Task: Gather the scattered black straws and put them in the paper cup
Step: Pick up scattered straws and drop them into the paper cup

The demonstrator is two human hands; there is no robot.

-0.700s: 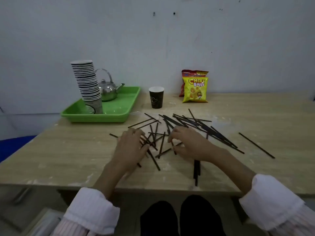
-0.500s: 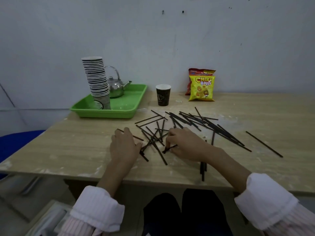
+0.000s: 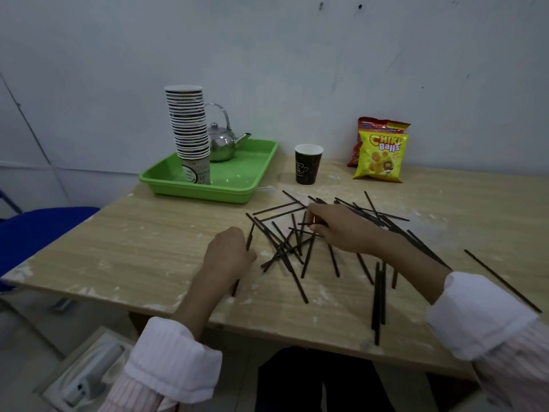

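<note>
Gathering step in hand — black straws [image 3: 378,301] lie scattered on the tabletop [image 3: 133,248], none showing in the paper cup [image 3: 308,168] beyond; one is pinched in right hand [image 3: 338,230] fingers, one gripped by the curled left hand [image 3: 228,252] — further collecting judged necessary first.

Left sleeve [image 3: 133,394]: your shirt here is pale pink cloth with fine stripes.
Left cuff [image 3: 175,361]: white, faintly ribbed, turned back in a thick roll.
Right sleeve [image 3: 523,379]: the same pale pink striped cloth.
Right cuff [image 3: 481,316]: white, turned back in a broad fold, with a stitched seam near its edge.
Left hand [image 3: 228,251] and right hand [image 3: 341,230]: bare, as are your forearms up to the cuffs.
Trousers [image 3: 320,382]: black, covering both your legs.
</note>
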